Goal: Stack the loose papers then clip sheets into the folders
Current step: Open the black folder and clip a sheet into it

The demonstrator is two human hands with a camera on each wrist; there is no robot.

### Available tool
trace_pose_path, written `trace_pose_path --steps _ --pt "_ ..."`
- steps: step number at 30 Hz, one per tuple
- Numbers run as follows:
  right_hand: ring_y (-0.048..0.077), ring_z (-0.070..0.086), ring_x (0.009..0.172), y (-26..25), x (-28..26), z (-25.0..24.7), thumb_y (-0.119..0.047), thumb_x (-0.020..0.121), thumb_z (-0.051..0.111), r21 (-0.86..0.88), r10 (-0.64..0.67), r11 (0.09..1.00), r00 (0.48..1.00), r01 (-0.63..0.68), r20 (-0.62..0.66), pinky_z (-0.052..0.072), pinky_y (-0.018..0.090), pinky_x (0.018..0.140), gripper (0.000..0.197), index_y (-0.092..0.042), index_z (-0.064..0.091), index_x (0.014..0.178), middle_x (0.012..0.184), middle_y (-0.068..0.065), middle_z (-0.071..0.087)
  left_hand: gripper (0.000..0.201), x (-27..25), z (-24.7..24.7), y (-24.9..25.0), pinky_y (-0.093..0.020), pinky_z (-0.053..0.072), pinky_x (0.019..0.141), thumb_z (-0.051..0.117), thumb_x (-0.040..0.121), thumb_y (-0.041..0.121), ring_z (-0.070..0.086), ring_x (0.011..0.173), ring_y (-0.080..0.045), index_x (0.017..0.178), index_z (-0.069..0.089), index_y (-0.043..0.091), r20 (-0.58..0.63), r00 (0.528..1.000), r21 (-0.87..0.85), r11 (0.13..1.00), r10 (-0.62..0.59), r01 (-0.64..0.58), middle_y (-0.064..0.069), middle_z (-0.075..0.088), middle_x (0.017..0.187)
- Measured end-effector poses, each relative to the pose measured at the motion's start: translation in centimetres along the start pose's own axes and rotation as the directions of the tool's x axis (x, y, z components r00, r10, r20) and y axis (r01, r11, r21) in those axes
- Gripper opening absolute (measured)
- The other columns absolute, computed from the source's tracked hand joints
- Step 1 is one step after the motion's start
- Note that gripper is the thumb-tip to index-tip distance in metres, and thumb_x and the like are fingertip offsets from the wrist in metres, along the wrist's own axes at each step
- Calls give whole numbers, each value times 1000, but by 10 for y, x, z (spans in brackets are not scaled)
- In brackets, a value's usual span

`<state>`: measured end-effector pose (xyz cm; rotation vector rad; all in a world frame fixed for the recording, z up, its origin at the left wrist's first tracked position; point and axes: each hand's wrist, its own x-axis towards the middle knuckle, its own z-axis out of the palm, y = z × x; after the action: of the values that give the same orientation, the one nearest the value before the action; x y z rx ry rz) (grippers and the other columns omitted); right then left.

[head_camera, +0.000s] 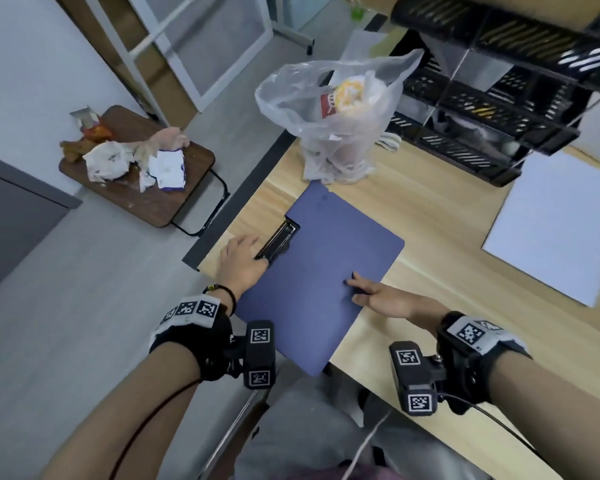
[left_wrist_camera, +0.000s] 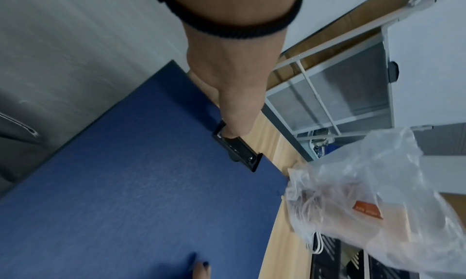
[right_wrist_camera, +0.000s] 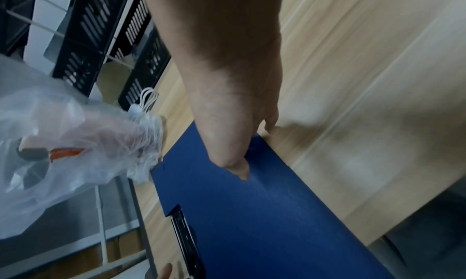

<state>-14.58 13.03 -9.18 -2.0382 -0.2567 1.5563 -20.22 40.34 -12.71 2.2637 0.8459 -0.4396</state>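
We have the closed flat blue plastic folder [head_camera: 321, 271] on the pale wooden desk [head_camera: 440, 237], left hand [head_camera: 241, 259] pressing its black metal clip [head_camera: 278, 239], right hand [head_camera: 383, 297] flat on the cover; the white paper stack [head_camera: 561, 230] (well apart) waits unclipped.

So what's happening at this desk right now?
A person sits at a wooden desk with a closed blue folder lying flat in front of them. Their left hand touches the black metal clip at the folder's edge, while the right hand rests its fingers on the cover. A stack of white paper waits to the right, not yet clipped in.
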Motion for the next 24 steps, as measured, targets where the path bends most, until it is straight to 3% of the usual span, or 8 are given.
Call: trace_pose_path --steps 4,8,10,12,14,17,19,24 --pt "11 20 146 36 -21 5 -12 103 39 273 -16 961 996 40 -92 17 20 114 47 -15 33 149 157 -6 24 61 -1 19 21 -31 26 113 64 81 16 38 133 -29 140 48 17 69 997 23 999 21 -22 -11 38 142" --pt "8 40 135 72 -36 18 -14 103 41 499 -6 861 982 102 -191 28 29 116 40 -21 44 142 145 -11 44 58 -18 40 35 -34 42 104 65 71 28 55 118 -26 129 58 25 142 989 12 999 49 -51 -7 53 129" --pt "6 51 123 84 -42 23 -14 103 42 586 23 799 968 133 -251 38 26 106 35 -21 52 135 132 -13 54 61 -25 51 35 -37 49 96 65 64 35 62 111 -24 124 60 26 141 989 -15 999 50 -48 -1 65 120" --pt "5 59 103 95 -46 26 -13 102 42 676 103 716 930 177 -352 46 22 90 29 -19 59 124 115 -11 61 62 -34 60 41 -38 49 95 71 71 27 61 109 -26 130 54 22 136 990 -8 999 36 -35 -4 63 121" --pt "8 58 89 111 -48 30 -13 101 43 749 208 628 882 211 -423 47 23 80 23 -17 60 116 101 -5 61 62 -43 69 50 -39 49 94 72 74 27 60 106 -27 132 51 20 155 988 -44 999 21 -15 -8 59 121" --pt "11 55 79 135 -54 39 -8 100 45 815 302 526 842 244 -446 47 24 76 17 -15 59 106 91 -1 59 72 -50 91 61 -41 52 93 65 59 41 63 102 -22 128 55 26 210 977 -108 994 37 -15 -4 63 117" --pt "11 53 74 151 -61 45 -5 99 44 833 335 481 821 272 -462 47 23 73 16 -15 57 102 85 -1 57 70 -56 109 67 -39 52 94 64 59 36 63 102 -22 127 56 27 227 973 -127 992 51 -22 -4 63 117" --pt "12 59 85 185 -91 45 -2 96 46 840 339 387 789 380 -513 47 27 83 21 -10 51 113 95 0 61 77 -80 142 95 -40 49 98 62 56 32 62 107 -26 133 53 26 259 962 -136 989 86 -52 -8 63 119"
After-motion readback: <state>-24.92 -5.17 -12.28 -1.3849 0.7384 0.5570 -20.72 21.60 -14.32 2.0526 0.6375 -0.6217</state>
